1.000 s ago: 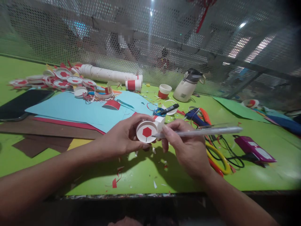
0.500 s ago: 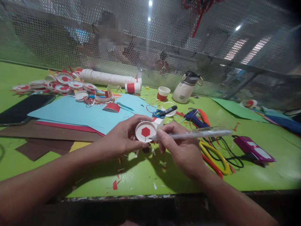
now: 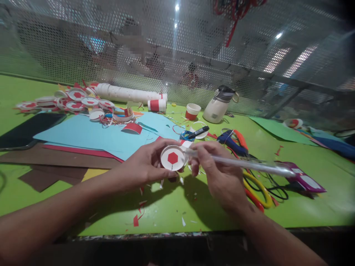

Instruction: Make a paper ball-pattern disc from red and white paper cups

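Note:
My left hand [image 3: 144, 164] grips a small white paper cup [image 3: 172, 158] on its side, its round bottom facing me with a red hexagon in the middle. My right hand [image 3: 215, 166] holds a clear pen [image 3: 249, 164], its tip at the cup's upper right rim and its barrel pointing right. Both hands hover just above the green table [image 3: 166, 207] near its front edge, over small paper scraps.
Blue, red and brown paper sheets [image 3: 91, 135] lie at left with a dark phone [image 3: 24, 127]. A pile of decorated cup discs [image 3: 72, 101], a stack of cups [image 3: 127, 94], a bottle [image 3: 219, 105], a black marker [image 3: 198, 132], scissors [image 3: 255, 184], a purple device [image 3: 302, 177] and a mesh wall [image 3: 177, 55] surround me.
The pen has swung: its tip rose from the cup's lower right to its upper right rim, and the barrel now slopes down to the right. The cup stays in my left hand.

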Motion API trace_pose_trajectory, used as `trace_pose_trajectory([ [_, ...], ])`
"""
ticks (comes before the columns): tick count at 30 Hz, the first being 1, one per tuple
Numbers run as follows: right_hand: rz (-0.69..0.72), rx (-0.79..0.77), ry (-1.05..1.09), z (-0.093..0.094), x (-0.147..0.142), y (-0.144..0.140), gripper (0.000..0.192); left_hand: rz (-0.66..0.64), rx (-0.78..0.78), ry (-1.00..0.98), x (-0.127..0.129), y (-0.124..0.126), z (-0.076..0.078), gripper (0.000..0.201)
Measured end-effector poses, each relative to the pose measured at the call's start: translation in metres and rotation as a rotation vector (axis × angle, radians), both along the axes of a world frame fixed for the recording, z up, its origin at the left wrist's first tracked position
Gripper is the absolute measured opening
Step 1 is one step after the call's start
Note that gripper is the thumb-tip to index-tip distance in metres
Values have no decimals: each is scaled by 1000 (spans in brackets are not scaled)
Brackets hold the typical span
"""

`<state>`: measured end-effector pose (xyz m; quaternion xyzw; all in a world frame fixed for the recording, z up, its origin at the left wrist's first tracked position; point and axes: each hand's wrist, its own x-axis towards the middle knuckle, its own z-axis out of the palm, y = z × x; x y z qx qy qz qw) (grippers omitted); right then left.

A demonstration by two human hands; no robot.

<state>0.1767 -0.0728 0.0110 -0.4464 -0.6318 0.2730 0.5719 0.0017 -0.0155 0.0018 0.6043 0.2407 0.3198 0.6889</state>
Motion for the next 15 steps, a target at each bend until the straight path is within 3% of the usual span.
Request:
trace_pose_trajectory([
  [3, -120, 64, -11, 4, 3, 1, 18, -22, -20, 17, 0, -1, 3, 65],
  [6, -188, 27, -114, 5, 5, 6, 17, -44, -54, 44, -1, -3, 5, 71],
  [10, -111, -50, -160, 0, 6, 12, 17, -118, -88, 48, -2, -6, 6, 72],
  [15, 3, -167, -59, -5, 6, 14, 17, -139, -95, 8, -3, -8, 8, 62],
])
